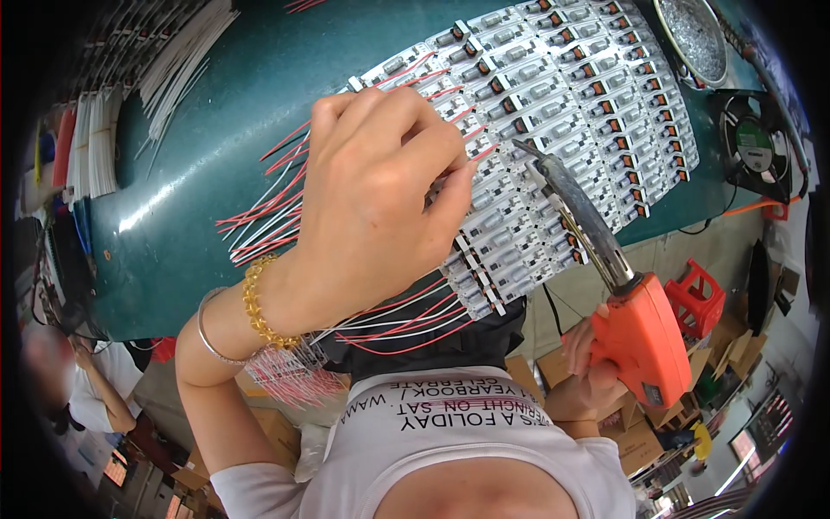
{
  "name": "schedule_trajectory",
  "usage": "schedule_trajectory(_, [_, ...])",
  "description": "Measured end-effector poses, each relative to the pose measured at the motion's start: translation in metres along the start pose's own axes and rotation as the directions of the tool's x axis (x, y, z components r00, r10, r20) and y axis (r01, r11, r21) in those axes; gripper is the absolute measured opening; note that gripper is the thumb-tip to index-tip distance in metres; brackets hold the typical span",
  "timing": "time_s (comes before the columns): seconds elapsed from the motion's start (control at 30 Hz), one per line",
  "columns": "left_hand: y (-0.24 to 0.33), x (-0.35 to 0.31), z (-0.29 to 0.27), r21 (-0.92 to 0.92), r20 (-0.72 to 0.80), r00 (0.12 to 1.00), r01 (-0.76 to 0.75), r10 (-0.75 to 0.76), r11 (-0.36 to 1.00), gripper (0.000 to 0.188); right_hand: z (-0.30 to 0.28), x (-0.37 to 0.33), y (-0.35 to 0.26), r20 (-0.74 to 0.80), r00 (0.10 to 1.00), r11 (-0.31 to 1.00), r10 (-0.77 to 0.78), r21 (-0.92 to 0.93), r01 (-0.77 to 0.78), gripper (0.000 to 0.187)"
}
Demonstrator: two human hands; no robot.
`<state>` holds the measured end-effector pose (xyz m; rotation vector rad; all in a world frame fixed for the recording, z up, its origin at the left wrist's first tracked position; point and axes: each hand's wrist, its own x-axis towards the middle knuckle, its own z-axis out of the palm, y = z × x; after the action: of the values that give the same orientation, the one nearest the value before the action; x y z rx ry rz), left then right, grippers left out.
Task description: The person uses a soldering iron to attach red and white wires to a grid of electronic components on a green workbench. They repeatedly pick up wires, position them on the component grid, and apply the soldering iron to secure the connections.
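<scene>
A panel of circuit boards (553,121), in rows with black-and-orange components, lies across the green table. My left hand (380,182) is over its left edge, fingers curled into a pinch; what they hold, if anything, is hidden behind the knuckles. Red and white wires (272,212) run out from the boards beneath this hand, and more wires (415,324) hang over the table's near edge. My right hand (592,363) grips an orange soldering gun (653,346) by its handle. The gun's dark tip points up and left, over the middle of the panel.
The green table (251,78) carries bundles of white strips (177,78) at the far left. A round metal bowl (692,39) and a black fan (750,147) are at the right. An orange-red stool (696,298) and cardboard boxes (635,445) stand below. Another person (104,385) is at the left.
</scene>
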<state>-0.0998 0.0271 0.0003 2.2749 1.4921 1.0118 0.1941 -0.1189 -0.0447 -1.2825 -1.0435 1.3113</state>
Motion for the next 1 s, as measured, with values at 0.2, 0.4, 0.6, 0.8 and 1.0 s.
schedule_trajectory(0.2, [0.001,0.001,-0.002,0.005,0.014,1.000,0.002,-0.002,1.000,0.014,0.015,0.006,-0.012,0.047,0.973,0.972,-0.227,-0.050,0.230,0.084])
schedule_trajectory(0.4, [0.001,0.002,-0.003,0.020,0.040,0.999,0.005,-0.006,1.000,0.014,0.024,0.008,-0.027,0.043,0.992,0.875,-0.121,-0.468,0.127,0.057])
schedule_trajectory(0.6, [0.001,0.004,-0.004,0.018,0.047,0.999,0.005,-0.006,1.000,0.014,0.018,0.004,-0.030,0.125,0.992,0.939,-0.031,-0.335,0.071,0.060])
schedule_trajectory(0.8, [0.001,0.004,-0.005,0.028,0.055,0.998,0.004,-0.005,1.000,0.013,0.030,0.012,-0.019,0.043,0.969,0.932,-0.245,-0.264,0.247,0.078])
schedule_trajectory(1.0, [0.002,0.003,-0.003,0.008,0.034,0.999,0.006,-0.006,1.000,0.013,0.039,0.016,-0.030,0.054,0.988,0.979,-0.142,-0.139,0.148,0.081])
